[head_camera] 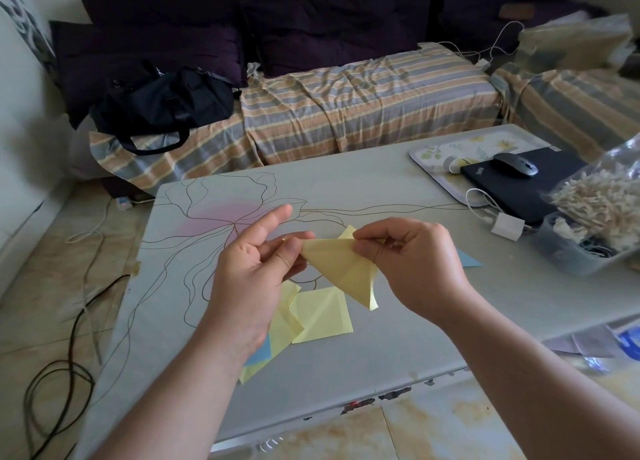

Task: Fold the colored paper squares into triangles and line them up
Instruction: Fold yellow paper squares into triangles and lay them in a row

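The yellow triangle hangs in the air above the table, folded already, its long folded edge running from my left hand across to my right hand and its point dropping down toward me. I take the yellow square lying flat on the table as my landmark: the triangle sits just above and slightly right of it, well clear of the surface.

My left hand pinches the triangle's left corner between thumb and middle fingers, with the forefinger stretched out free. My right hand pinches the right corner, fingers curled tight on the paper. Both hands are equally near, one at each end of that long edge.

Left of the yellow square, partly under my left wrist, lie more yellow pieces and a blue piece, overlapping. Right of the square, past my right hand, the corner of a blue triangle shows on the table.

I judge the fold done and the next move a placement: the triangle should go down toward the right, beside that blue triangle, long edge kept level. The right hand leads that way.
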Motion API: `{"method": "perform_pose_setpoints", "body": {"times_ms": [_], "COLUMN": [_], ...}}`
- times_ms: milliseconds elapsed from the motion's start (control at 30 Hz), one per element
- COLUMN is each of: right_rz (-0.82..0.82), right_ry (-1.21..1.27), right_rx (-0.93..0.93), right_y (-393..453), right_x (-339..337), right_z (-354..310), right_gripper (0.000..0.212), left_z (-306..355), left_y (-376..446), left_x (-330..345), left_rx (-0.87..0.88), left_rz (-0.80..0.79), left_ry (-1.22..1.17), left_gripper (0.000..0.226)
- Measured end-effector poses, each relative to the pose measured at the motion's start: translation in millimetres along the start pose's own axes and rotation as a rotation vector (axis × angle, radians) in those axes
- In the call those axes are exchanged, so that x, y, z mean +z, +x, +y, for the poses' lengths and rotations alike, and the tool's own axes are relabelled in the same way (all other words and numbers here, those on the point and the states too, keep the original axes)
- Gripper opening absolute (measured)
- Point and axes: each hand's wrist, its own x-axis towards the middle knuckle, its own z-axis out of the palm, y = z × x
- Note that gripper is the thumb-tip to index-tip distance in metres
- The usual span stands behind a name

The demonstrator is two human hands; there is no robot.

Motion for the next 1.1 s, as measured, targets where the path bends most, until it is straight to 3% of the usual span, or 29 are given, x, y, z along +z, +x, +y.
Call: {"method": "perform_pose_setpoints", "body": {"times_ms": [367,500,833,1100], "right_rz": [-0.02,-0.002,-0.056,-0.118], "right_ry": [0.0,0.094,0.167,0.197], "right_rx": [0.006,0.06,0.149,0.257], "right_y": [0.0,0.6,3.3,3.7], "right_x": [4.9,6.4,3.8,2.3], "right_z": [-0.7,0.6,2.9,2.0], "right_gripper": [0.029,0.026,0.018,0.008], "left_z": [-2.2,-5.0,-1.8,-1.7], "left_y": [-2.1,-0.6,0.6,3.3], "left_x": [3.4,3.0,0.1,-0.3], "left_rx": [0.033,0.03,0.023,0.01], "left_rz": [0.086,0.082,0.125,0.111], "left_ry": [-0.028,0.019,-0.016,-0.132], "left_gripper": [0.032,0.045,0.05,0.036]}}
